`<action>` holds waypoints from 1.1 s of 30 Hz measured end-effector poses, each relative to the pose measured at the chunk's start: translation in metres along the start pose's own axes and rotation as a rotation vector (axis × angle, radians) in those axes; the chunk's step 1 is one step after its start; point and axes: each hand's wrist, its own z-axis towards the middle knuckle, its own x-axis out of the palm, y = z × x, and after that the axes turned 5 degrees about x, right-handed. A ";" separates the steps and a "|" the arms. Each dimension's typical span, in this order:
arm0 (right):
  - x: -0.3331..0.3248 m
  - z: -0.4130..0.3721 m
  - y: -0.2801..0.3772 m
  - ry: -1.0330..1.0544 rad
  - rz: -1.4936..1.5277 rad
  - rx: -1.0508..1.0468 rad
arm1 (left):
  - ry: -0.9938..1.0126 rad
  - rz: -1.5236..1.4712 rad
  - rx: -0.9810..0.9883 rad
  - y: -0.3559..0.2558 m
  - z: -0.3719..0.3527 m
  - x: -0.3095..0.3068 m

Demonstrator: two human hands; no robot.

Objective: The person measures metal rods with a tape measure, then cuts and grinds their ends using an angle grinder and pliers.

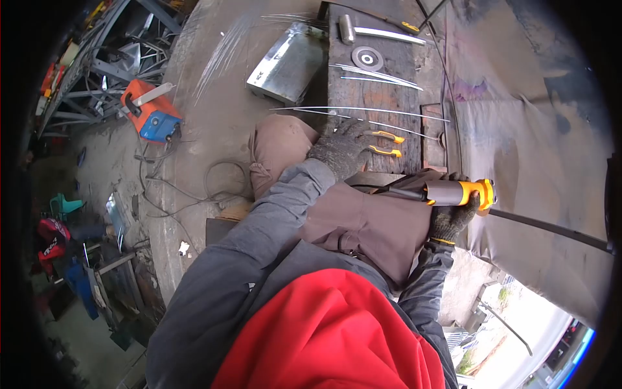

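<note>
My left hand [340,150], in a dark knit glove, is at the near edge of the dark wooden bench [379,104]. Its fingers close over the head end of yellow-handled pliers [387,153], whose handles stick out to the right, spread apart. The jaws are hidden under the glove. In my right hand [448,223], also gloved, is a yellow and dark grey angle grinder [447,192], held around its body above my right thigh. Thin metal rods [382,111] lie across the bench just beyond my left hand.
On the bench lie a hammer [382,34], a round disc [367,58] and more rods [382,79]. A shiny metal box [288,61] stands left of it. An orange and blue machine [152,110] and loose cable [188,188] are on the floor. Cloth [512,142] hangs at right.
</note>
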 end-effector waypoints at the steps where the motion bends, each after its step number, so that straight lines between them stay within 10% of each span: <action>1: 0.012 -0.005 -0.002 -0.039 0.020 -0.018 | -0.047 0.013 -0.016 0.001 -0.004 0.002; 9: 0.043 0.026 0.038 -0.113 -0.203 -0.123 | -0.091 0.017 -0.028 0.003 -0.007 0.002; 16: 0.002 0.047 0.065 -0.341 -1.061 -0.426 | -0.200 -0.025 -0.021 -0.013 -0.007 -0.004; 28: -0.111 0.102 0.028 -0.319 -1.281 -0.031 | -0.056 0.035 0.037 -0.021 -0.008 -0.014; 30: -0.237 0.138 0.003 -0.313 -1.396 0.361 | -0.059 0.031 0.005 -0.025 -0.023 -0.020; 33: -0.262 0.127 -0.041 -0.286 -1.629 0.280 | -0.098 0.142 -0.011 -0.020 -0.033 -0.016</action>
